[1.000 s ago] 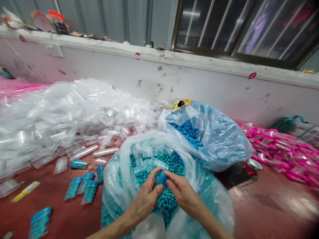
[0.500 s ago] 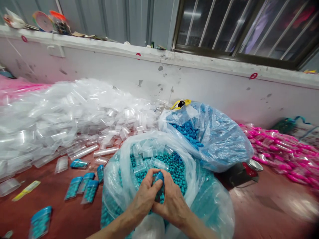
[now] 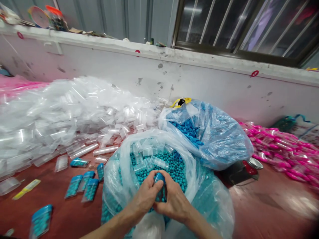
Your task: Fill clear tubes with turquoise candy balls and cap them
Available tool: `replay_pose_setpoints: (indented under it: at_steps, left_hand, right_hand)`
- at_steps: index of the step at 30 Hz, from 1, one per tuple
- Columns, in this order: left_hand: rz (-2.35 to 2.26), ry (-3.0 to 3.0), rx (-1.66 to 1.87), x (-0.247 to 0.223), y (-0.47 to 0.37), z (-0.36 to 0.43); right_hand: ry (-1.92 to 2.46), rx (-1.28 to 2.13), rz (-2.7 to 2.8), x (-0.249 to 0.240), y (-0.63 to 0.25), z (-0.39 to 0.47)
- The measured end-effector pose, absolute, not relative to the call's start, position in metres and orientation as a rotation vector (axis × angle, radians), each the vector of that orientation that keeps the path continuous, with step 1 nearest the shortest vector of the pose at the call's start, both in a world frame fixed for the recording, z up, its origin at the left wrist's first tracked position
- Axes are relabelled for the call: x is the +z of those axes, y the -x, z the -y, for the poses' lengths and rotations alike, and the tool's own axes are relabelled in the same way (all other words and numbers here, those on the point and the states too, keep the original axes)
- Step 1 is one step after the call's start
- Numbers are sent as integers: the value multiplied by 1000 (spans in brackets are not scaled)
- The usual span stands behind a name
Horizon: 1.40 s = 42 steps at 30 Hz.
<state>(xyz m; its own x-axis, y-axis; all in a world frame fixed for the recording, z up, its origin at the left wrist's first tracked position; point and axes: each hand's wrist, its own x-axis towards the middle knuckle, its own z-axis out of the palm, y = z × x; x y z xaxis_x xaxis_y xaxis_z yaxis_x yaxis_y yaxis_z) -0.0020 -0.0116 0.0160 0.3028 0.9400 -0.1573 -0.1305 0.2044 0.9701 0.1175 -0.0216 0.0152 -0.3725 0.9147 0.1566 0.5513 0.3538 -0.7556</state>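
Note:
Over an open bag [image 3: 127,156] of teal beads [image 3: 174,167], both my hands are closed round one small clear container [image 3: 159,181] with a blue cap. My left hand [image 3: 147,196] grips its left side, with the thumb against it. On the other side my right hand [image 3: 175,200] wraps it, fingertips near the cap. Some beads show at the container's lower end; the rest of it is hidden by my fingers. Several empty clear containers [image 3: 159,162] lie on the beads just beyond my hands.
Filled blue-capped containers [image 3: 73,186] and a yellow cutter [image 3: 26,189] lie on the red table [image 3: 62,215] at left. Behind are a heap of clear containers [image 3: 62,113] and a bag of blue caps [image 3: 219,132]. A metal-lidded jar [image 3: 254,164] and pink packets [image 3: 281,146] are at right.
My fingers have shifted slightly, and more of the blue cap and the clear body now shows between my hands. The view has tilted a little.

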Motion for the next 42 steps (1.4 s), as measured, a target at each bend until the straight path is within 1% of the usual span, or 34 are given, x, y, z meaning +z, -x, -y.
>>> replay_pose_setpoints:
  at_steps: [5, 8, 10, 14, 15, 16, 20, 22, 25, 27, 29, 32, 34, 37, 42]
  left_hand:
    - [-1152, -1112, 1020, 8, -6, 14]
    - [-1186, -1163, 1036, 7, -8, 14]
    - [-1156, -1181, 1031, 8, -7, 14]
    - [-959, -1080, 961, 9, -3, 11]
    - [-937, -1052, 955, 8, -3, 11]
    - [-938, -1031, 957, 8, -2, 10]
    - [-1018, -964, 984, 3, -5, 11]
    - [-1066, -917, 978, 0, -8, 12]
    - [-1133, -867, 968, -3, -10, 13]
    - [-1085, -832, 961, -1, -8, 13]
    - [-926, -749, 956, 4, -2, 11]
    - [-686, -577, 897, 11, 9, 8]
    - [-647, -515, 830, 13, 14, 7]
    - [-688, -558, 787, 15, 17, 9]
    - [-976, -951, 878, 22, 48, 5]
  right_hand:
    - [1366, 575, 2144, -3, -117, 20]
    - [1331, 526, 2154, -11, -117, 19]
    - [1276, 571, 2114, -11, -119, 19]
    - [1232, 901, 1983, -2, -120, 21]
    - [1244, 930, 1970, 0, -120, 21]
    - [1261, 903, 1976, 3, -119, 22]
    - [1355, 601, 2064, 6, -113, 25]
    - [1405, 587, 2084, 3, -110, 26]
    - [1434, 684, 2062, -1, -108, 26]
    - [1412, 816, 1969, -1, -110, 26]
    - [1352, 1064, 1826, 2, -115, 24]
    - [1169, 1535, 1583, 4, -127, 22]
    - [1036, 1727, 1440, 1, -134, 20]
    - [988, 1760, 1397, -7, -142, 18]
    - [1260, 1469, 1783, -8, -159, 9]
